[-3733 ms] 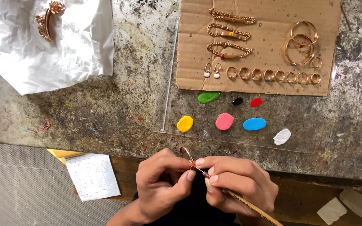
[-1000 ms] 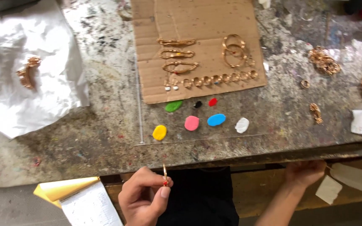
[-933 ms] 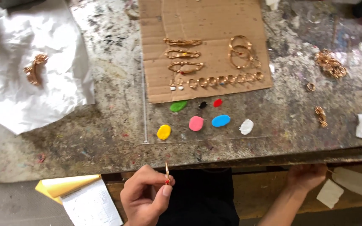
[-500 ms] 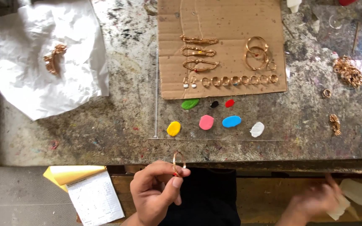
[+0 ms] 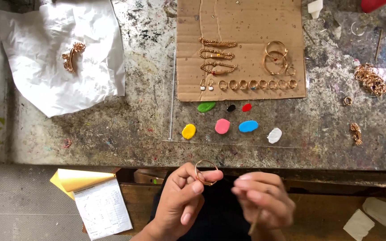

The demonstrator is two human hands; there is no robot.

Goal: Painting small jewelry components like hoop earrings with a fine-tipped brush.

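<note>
My left hand (image 5: pixel 182 201) pinches a thin gold bangle (image 5: pixel 205 172) between thumb and forefinger, just below the workbench's front edge. Beside it, my right hand (image 5: pixel 262 201) is blurred and grips a thin wooden stick (image 5: pixel 254 223) that points downward. Above them on the bench, a clear sheet (image 5: pixel 291 138) carries several blobs of paint, among them yellow (image 5: pixel 188 131), pink (image 5: pixel 222 126) and blue (image 5: pixel 248 126). Farther back, a cardboard sheet (image 5: pixel 242 22) holds gold chains, bangles and a row of rings.
Crumpled white paper (image 5: pixel 41 76) with a gold ornament (image 5: pixel 71 56) lies at the back left. Loose gold pieces (image 5: pixel 371 79) are scattered at the right of the stained bench (image 5: pixel 126 125). A yellow pad with a printed slip (image 5: pixel 99 205) sits at the lower left.
My right hand has come back from the far right to beside the left, now holding the stick. The left hand has kept the bangle. The view has shifted rightward.
</note>
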